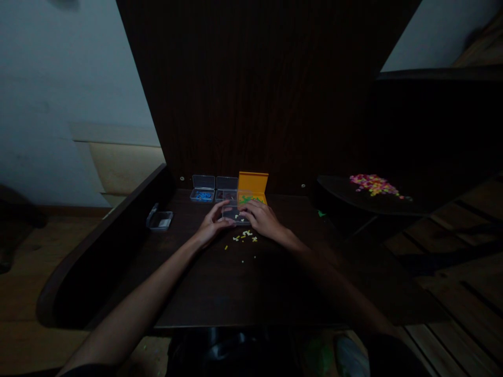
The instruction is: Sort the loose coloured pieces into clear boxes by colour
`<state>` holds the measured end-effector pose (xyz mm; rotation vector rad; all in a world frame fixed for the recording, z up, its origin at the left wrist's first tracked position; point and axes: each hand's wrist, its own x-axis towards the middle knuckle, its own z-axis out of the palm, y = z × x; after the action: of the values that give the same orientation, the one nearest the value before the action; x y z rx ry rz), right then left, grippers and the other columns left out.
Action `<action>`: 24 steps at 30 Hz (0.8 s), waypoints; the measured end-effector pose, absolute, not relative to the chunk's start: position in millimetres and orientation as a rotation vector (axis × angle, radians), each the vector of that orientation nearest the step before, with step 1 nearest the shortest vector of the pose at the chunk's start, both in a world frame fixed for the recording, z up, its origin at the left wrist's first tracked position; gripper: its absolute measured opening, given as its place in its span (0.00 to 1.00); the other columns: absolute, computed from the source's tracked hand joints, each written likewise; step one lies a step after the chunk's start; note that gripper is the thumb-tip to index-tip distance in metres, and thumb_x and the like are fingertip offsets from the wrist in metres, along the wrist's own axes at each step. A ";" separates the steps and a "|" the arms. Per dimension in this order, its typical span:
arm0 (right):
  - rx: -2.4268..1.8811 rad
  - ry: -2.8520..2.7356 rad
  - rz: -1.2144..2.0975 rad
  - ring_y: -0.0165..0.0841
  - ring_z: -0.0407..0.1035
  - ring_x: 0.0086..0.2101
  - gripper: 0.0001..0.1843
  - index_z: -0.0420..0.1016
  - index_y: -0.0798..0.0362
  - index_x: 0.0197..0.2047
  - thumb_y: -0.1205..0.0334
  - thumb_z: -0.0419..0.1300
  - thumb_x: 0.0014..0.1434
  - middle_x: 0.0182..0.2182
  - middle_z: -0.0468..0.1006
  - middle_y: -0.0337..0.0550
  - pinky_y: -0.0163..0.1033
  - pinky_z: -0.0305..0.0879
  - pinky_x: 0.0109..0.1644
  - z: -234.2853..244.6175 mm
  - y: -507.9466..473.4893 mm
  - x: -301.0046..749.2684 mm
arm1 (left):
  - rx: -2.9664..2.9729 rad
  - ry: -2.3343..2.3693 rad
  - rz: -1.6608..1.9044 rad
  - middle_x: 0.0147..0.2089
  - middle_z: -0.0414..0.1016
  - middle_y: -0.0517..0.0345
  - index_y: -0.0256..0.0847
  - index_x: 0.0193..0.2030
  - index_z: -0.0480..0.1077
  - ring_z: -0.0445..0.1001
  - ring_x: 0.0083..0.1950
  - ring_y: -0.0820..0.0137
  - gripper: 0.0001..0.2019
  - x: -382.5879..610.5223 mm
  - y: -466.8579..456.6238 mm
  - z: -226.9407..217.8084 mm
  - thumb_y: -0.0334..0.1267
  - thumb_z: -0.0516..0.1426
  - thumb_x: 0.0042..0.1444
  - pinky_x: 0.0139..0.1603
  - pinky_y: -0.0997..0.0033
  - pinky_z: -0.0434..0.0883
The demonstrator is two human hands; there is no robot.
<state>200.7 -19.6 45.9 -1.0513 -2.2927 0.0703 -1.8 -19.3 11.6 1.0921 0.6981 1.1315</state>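
My left hand [214, 225] grips the left side of a small clear plastic box [231, 214], thumb at its near edge and fingers at the far side. A few white bits lie inside that box. Over the box's right part, my right hand [261, 217] has its fingers bent together; what they hold, if anything, is hidden. Small white and yellow pieces [247, 233] are scattered on the dark table just in front of the box. Behind the hands stands an open orange box [253, 181] with green pieces [247, 199] in it.
Two open clear boxes stand at the back, one with blue pieces [203, 196], the other [227, 183] beside it. Another open clear box [160, 220] sits at the left. A pink and yellow heap [375, 185] lies on the side shelf [338, 191]. A raised side panel [106, 241] bounds the table.
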 end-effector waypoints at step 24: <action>-0.675 -2.559 0.739 0.30 0.69 0.34 0.12 0.75 0.56 0.33 0.58 0.58 0.66 0.33 0.74 0.43 0.34 0.65 0.40 -0.1 -69.4 240.6 | 1.084 0.722 1.111 0.58 0.65 0.49 0.44 0.59 0.64 0.77 0.36 0.74 0.36 -1.3 -18.7 10.6 0.29 0.67 0.40 0.47 0.64 0.75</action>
<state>240.6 -69.4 -0.1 -0.6750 -2.5594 0.7390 -1.3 -18.7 10.6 1.0841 0.7224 1.1115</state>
